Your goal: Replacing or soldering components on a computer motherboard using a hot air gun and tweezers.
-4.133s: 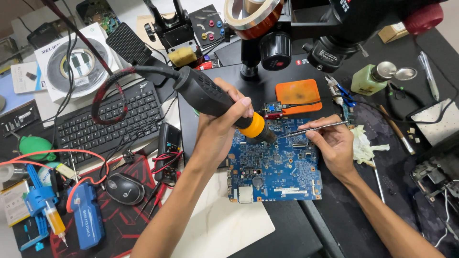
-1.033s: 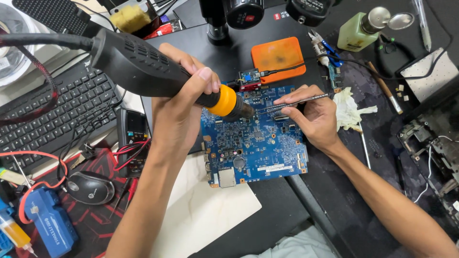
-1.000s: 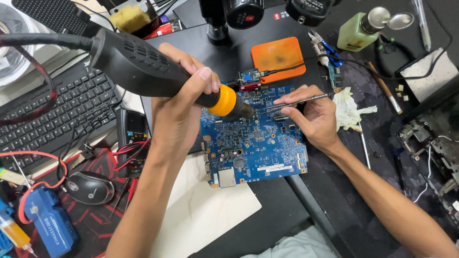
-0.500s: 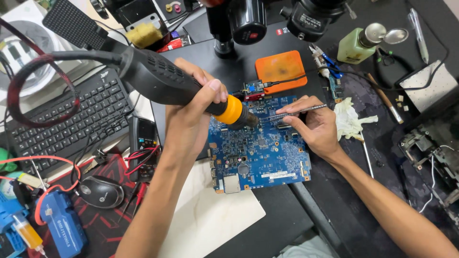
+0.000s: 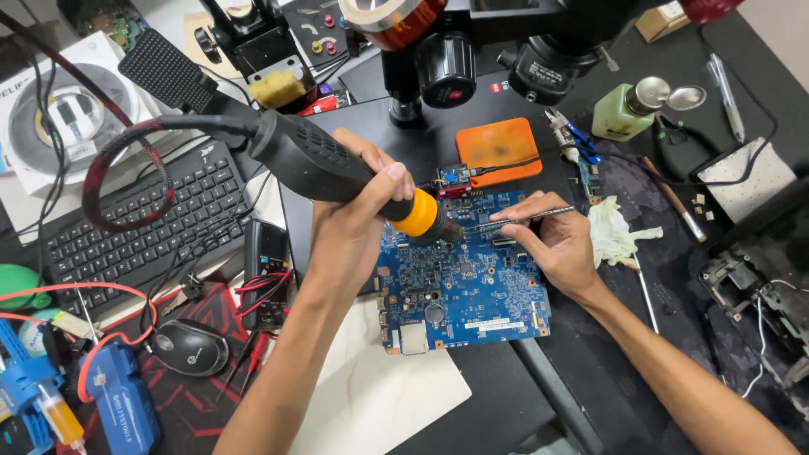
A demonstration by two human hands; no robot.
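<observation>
A blue circuit board (image 5: 463, 282) lies flat on the dark work mat in the middle of the view. My left hand (image 5: 354, 227) grips a black hot-air tool (image 5: 312, 160) with an orange collar, its metal nozzle pointed down at the board's upper edge. My right hand (image 5: 556, 240) rests on the board's right side and pinches thin metal tweezers (image 5: 514, 221), their tips almost touching the nozzle. A small red-and-blue module (image 5: 453, 179) sits just above the board.
A microscope head (image 5: 472, 42) hangs over the back of the mat. An orange pad (image 5: 497, 147), a green liquid bottle (image 5: 628, 109) and a white wipe (image 5: 615, 234) lie to the right. A keyboard (image 5: 143, 219), mouse (image 5: 190, 347), multimeter (image 5: 265, 270) and red cables crowd the left.
The view has shifted so the board sits lower and further right in the frame. Both hands keep their grips, with nozzle and tweezers held at the same spot on the board.
</observation>
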